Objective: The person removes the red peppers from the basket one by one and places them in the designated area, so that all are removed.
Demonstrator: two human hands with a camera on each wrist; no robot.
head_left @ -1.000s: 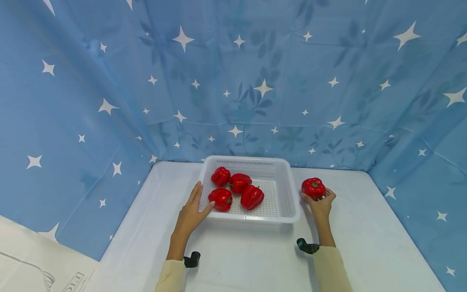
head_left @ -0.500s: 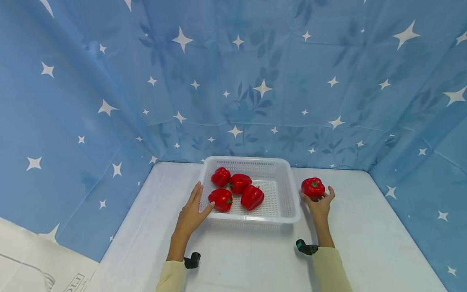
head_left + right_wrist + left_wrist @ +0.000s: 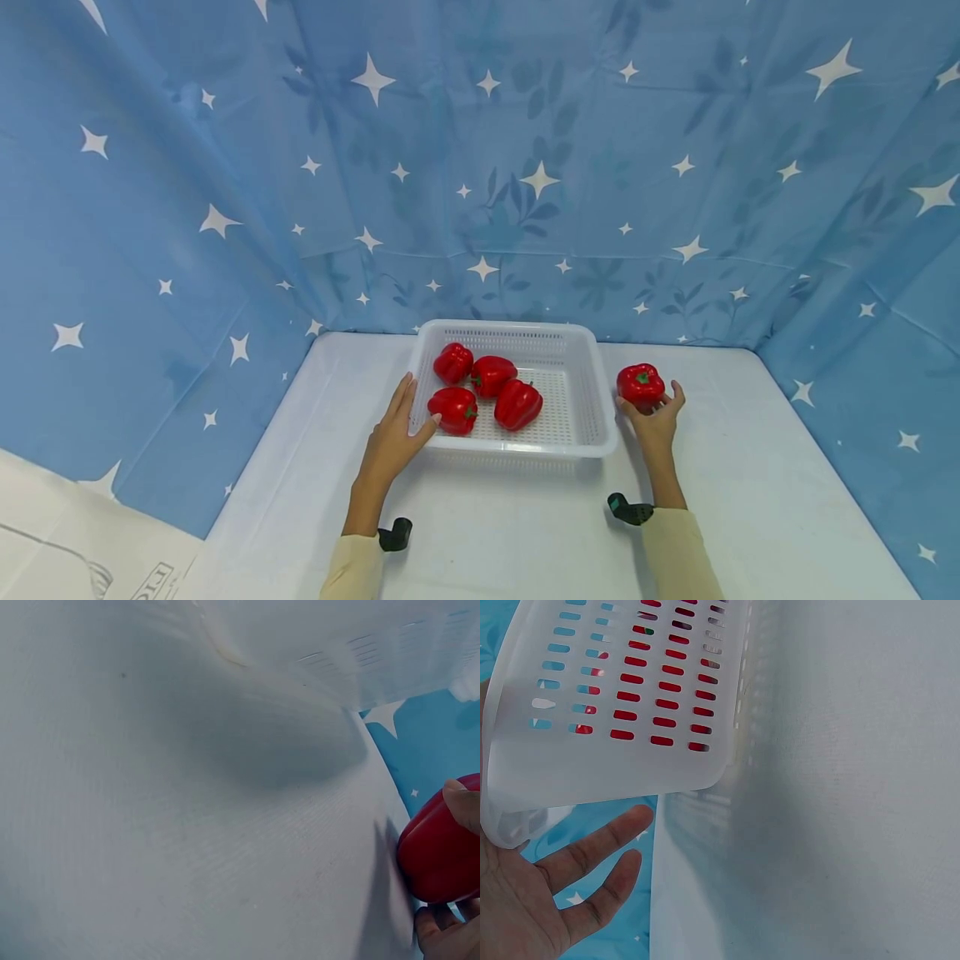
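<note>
To the right of the white plastic basket [image 3: 577, 451], my right hand [image 3: 656, 425] holds a red bell pepper [image 3: 639, 384]. The thumb lies on the pepper's near left side, and the other fingers reach to its right and below. In the right wrist view this pepper [image 3: 442, 851] sits at the right edge beside the thumb, partly cut off. My left hand [image 3: 395, 437] rests at the basket's front left corner with straight, spread fingers, the thumb over the rim. The left wrist view shows two fingers [image 3: 604, 896] extended beneath the basket's rim. Several red bell peppers [image 3: 517, 405] lie inside the basket, mostly in its left half.
The white-covered table [image 3: 510, 533] carries the basket near its back edge. Behind and beside it hangs a blue curtain [image 3: 495, 167] with white stars. Both wrists wear black cameras [image 3: 395, 534]. Pale printed material [image 3: 90, 533] shows at the lower left.
My right hand and the bell pepper have shifted very slightly to the left, towards the basket. The left hand, the basket and the peppers in it look unmoved.
</note>
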